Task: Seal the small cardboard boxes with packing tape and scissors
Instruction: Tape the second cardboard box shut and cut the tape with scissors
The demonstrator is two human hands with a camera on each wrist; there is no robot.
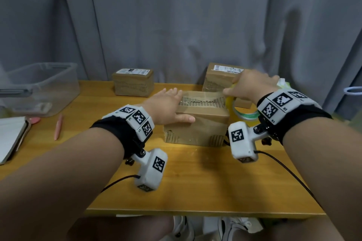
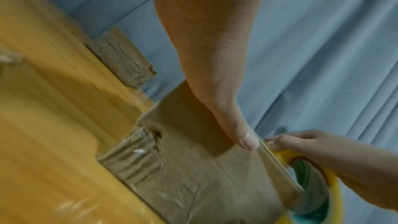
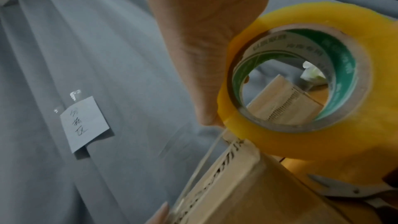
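At table centre, the left hand [image 1: 168, 107], fingers flat, is pressing down the small brown cardboard box [image 1: 197, 123] while the right hand [image 1: 249, 86], at 3 o'clock, is gripping the yellow packing-tape roll [image 1: 240, 110], drawing a strip across the top; cutting is not yet done.

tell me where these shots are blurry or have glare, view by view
Head view: right hand and the far right edge smear with motion blur, while the near box stays fairly sharp. Left wrist view: table streaks, and tape on the box glints. Right wrist view: tape roll is soft, the curtain note readable.
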